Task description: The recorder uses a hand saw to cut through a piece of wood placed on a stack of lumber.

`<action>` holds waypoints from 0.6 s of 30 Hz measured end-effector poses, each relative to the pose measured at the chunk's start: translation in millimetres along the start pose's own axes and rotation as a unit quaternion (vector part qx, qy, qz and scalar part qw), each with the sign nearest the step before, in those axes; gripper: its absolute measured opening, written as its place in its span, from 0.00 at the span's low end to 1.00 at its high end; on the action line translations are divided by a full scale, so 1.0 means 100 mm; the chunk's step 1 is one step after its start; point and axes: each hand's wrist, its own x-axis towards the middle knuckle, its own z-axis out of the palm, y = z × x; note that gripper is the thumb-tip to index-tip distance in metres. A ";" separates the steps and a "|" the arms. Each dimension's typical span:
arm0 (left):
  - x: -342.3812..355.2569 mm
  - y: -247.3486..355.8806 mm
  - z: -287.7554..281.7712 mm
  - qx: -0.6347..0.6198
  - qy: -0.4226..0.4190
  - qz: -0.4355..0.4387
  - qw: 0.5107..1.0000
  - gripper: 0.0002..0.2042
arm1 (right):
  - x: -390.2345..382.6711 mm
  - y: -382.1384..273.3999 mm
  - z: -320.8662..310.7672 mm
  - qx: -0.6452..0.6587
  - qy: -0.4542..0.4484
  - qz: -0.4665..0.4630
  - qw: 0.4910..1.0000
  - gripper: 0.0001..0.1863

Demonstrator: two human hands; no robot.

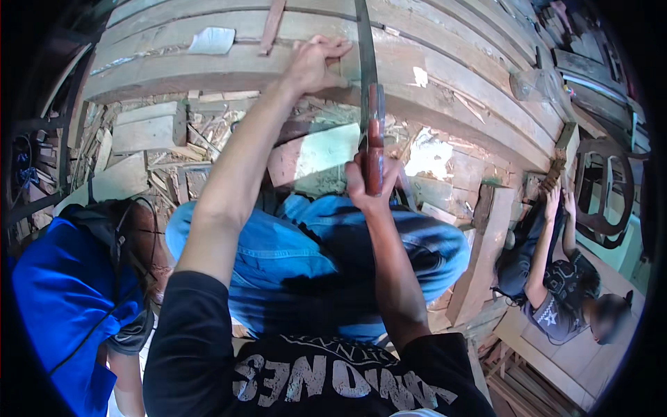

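Observation:
My left hand, fingers apart, rests on a long wooden beam of the bench top, left of a handsaw. My right hand is closed around the saw's reddish-brown wooden handle. The dark blade points away from me across the beams; its contact with the wood is hard to make out. A white scrap and a narrow wooden stick lie on the top to the left. Below the bench edge, a pale board lies behind my knees.
Wood blocks and offcuts litter the ground. An upright timber is beside my right knee. At right a co-worker holds both hands up to a timber, near a dark metal frame. Someone in blue is at left.

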 end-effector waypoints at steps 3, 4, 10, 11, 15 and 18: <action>-0.03 0.01 -0.02 0.019 -0.030 -0.028 0.999 0.39 | 0.00 -0.15 -0.03 -0.003 0.004 0.053 0.999 0.12; 0.00 0.03 -0.01 0.034 -0.062 -0.043 0.997 0.41 | -0.09 -0.03 -0.05 -0.024 0.004 -0.006 1.000 0.12; 0.04 0.04 -0.04 0.012 -0.057 -0.041 0.997 0.40 | -0.31 -0.13 -0.20 -0.023 0.011 -0.102 0.995 0.09; 0.02 0.04 -0.03 0.004 -0.054 -0.033 0.998 0.40 | -0.17 -0.29 -0.18 -0.091 -0.006 -0.053 0.994 0.11; 0.01 -0.03 0.00 0.003 -0.035 -0.023 0.999 0.40 | 0.07 -0.40 -0.13 0.021 0.009 0.117 0.993 0.09; -0.02 0.07 -0.06 0.020 -0.065 -0.054 0.996 0.40 | -0.36 -0.32 -0.20 -0.053 -0.021 -0.043 0.997 0.04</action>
